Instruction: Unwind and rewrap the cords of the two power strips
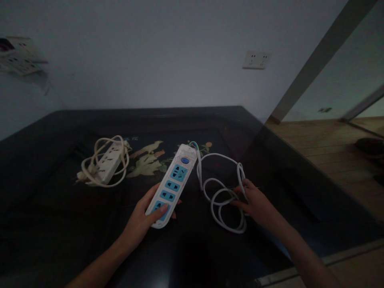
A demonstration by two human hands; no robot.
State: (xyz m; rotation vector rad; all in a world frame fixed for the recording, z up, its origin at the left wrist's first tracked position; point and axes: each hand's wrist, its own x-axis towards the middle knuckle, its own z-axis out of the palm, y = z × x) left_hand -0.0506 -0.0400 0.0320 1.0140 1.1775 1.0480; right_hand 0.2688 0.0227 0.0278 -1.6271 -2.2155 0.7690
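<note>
My left hand (147, 208) is closed around the lower end of a white power strip (164, 185) with blue sockets and a blue switch, its thumb lying over the lowest socket. The strip is tilted, its upper end pointing away to the right. Coloured inner wires show where the white cable (220, 154) leaves that end. To the right, my right hand (250, 200) grips part of the cable's loose coils between thumb and fingers. Several loops hang or lie left of this hand. Whether the cable's plug is in the right hand cannot be made out.
A second white power strip (108, 163), wrapped in its own cable, lies on the left of the dark table (120, 248) with a painted bird and flower pattern. Wall sockets (257, 60) are on the wall behind. Wooden floor (324, 146) shows at the right.
</note>
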